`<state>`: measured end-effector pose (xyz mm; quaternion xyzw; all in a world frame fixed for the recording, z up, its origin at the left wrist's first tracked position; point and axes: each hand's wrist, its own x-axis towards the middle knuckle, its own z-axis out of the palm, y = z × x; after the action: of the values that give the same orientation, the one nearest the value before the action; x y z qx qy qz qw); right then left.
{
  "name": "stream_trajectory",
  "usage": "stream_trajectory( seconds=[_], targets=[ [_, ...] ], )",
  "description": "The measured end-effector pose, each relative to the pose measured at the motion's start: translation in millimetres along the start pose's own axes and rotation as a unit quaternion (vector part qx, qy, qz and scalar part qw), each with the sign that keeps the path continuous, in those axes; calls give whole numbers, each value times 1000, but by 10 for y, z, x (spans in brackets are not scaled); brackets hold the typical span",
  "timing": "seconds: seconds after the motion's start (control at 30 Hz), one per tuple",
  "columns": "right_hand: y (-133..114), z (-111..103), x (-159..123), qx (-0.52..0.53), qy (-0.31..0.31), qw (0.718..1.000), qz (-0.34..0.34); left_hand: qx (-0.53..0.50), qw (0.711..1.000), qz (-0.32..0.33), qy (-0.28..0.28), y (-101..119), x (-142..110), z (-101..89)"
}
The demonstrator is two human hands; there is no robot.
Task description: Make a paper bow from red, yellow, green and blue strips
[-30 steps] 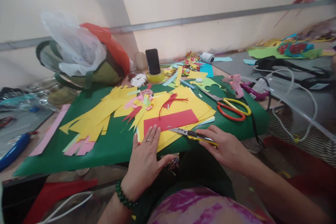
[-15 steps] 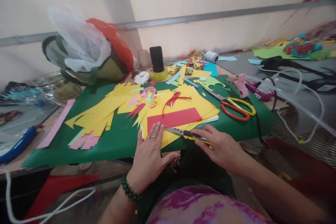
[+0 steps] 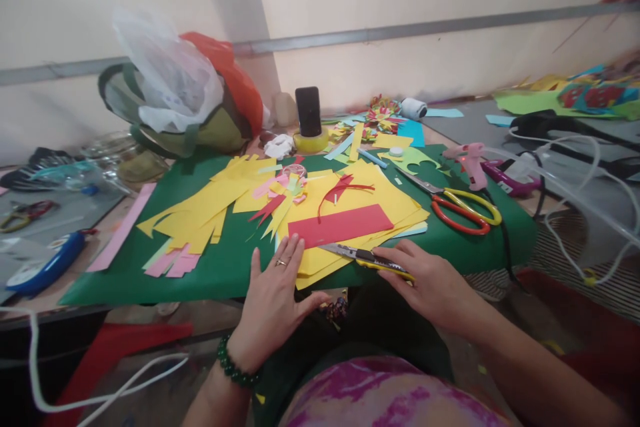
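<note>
A red paper strip (image 3: 345, 224) lies across a stack of yellow paper sheets (image 3: 320, 267) near the table's front edge. My left hand (image 3: 273, 293) rests flat, fingers spread, with its fingertips on the strip's lower left corner. In my right hand (image 3: 425, 280) is a utility knife (image 3: 367, 257) with a yellow and black handle. Its blade is out, pointing left just below the strip's lower edge. Above the strip are a thin curved red sliver (image 3: 345, 189) and a small red scrap (image 3: 339, 188). A paper flower (image 3: 290, 192) sits at the stack's upper left.
Red-and-yellow-handled scissors (image 3: 463, 209) and a pink glue gun (image 3: 473, 163) lie right on the green cover (image 3: 240, 260). Yellow cut pieces (image 3: 200, 200) spread left. A phone (image 3: 308, 111) stands behind, beside a bag (image 3: 200, 127). White cables (image 3: 35, 373) hang at lower left.
My left hand has shifted a little left on the red strip, toward its corner. The knife stays near the strip's lower edge. The whole view has swung slightly left.
</note>
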<state>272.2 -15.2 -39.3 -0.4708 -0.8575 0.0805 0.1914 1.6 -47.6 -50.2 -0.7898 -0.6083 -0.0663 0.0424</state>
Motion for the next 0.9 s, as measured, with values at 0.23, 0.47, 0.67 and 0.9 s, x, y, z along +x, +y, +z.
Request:
stream_trajectory(
  seconds=[0.23, 0.47, 0.67, 0.9],
  targets=[
    [-46, 20, 23, -6, -2, 1000, -7, 6, 1000, -3, 7, 43, 13, -4],
    [-84, 15, 39, -7, -10, 1000, 1, -19, 1000, 7, 2, -38, -3, -20],
    [-61, 27, 40, -13, -7, 1000, -2, -29, 1000, 7, -9, -164, -20, -49],
    [-127, 39, 54, -20, -3, 1000, -11, -12, 1000, 0, -5, -84, -9, -55]
  ],
)
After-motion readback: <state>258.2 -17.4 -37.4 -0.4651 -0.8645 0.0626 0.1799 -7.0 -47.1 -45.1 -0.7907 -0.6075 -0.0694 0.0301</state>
